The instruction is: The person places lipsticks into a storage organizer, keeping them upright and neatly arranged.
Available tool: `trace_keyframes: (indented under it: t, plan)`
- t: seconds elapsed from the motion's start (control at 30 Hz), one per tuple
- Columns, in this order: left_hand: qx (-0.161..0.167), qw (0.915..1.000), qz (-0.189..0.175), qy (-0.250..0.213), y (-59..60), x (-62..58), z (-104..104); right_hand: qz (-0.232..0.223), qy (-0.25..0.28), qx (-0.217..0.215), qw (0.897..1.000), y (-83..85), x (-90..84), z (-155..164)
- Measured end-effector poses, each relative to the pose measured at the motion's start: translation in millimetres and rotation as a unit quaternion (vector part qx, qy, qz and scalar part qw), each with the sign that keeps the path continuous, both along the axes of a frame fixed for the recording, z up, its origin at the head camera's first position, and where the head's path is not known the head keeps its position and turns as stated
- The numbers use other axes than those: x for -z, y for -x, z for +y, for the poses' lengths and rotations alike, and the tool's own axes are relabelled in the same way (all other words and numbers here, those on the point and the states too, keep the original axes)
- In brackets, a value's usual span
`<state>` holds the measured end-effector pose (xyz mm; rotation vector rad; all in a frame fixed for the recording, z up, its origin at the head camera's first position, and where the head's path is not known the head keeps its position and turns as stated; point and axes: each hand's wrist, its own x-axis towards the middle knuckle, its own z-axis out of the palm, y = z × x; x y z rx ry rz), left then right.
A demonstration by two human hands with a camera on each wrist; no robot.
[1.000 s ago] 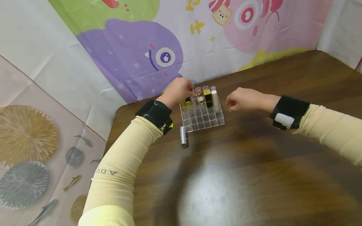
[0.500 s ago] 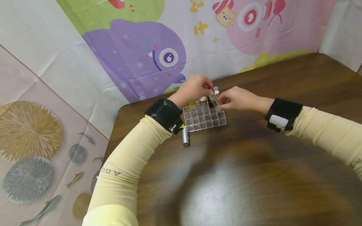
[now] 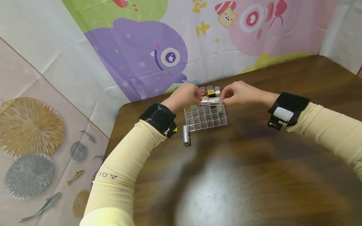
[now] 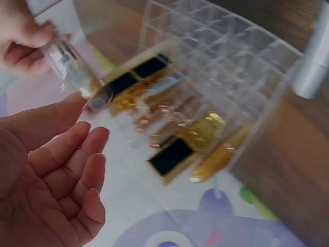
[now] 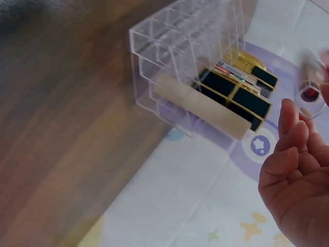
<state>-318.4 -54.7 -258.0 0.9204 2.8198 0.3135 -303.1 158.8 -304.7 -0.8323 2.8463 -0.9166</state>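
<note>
Both hands hold a shiny lipstick tube [image 3: 210,100] level above the back of a clear lipstick organizer [image 3: 205,121]. My left hand [image 3: 185,95] pinches its left end, and my right hand [image 3: 240,92] pinches the right end. Seen from the left wrist, the tube [image 4: 69,69] looks silvery and clear and is blurred. A dark red round spot shows in its clear end [image 5: 310,95] in the right wrist view. Behind it, a black-and-gold lipstick [image 3: 211,93] and a cream tube [image 5: 205,108] stand in the organizer's back rows.
On the brown table [image 3: 254,163], a silver tube [image 3: 186,135] lies by the organizer's front left corner. Several gold and clear lipsticks fill the back slots. A patterned cloth [image 3: 135,56] hangs behind the table's rear edge.
My left hand has moved right from the organizer's back left with the lipstick tube. My right hand has come in and taken its other end. The tube has turned from slanted to level.
</note>
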Motion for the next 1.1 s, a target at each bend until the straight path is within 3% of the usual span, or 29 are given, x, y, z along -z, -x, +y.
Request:
trace_keyframes:
  t: [0.13, 0.33, 0.67, 0.87, 1.1]
  plan:
    - [0.006, 0.9999, -0.006, 0.013, 3.1, 11.4, -16, 0.004, -0.013, -0.008, 1.000, 3.3, -7.2, -6]
    - [-0.025, 0.9996, -0.010, 0.008, 5.3, 26.0, -44, 0.043, -0.038, -0.024, 0.998, 11.5, -16.3, -27]
    - [-0.055, 0.9985, 0.001, 0.009, 8.1, 43.0, -77, 0.107, -0.115, -0.070, 0.985, 27.1, -31.6, -86]
    - [-0.062, 0.9981, -0.009, 0.003, 8.3, 51.4, -87, 0.142, -0.148, -0.084, 0.975, 40.4, -28.0, -120]
    - [-0.066, 0.9978, -0.004, 0.002, 10.3, 58.3, -104, 0.151, -0.172, -0.077, 0.970, 51.7, -18.9, -136]
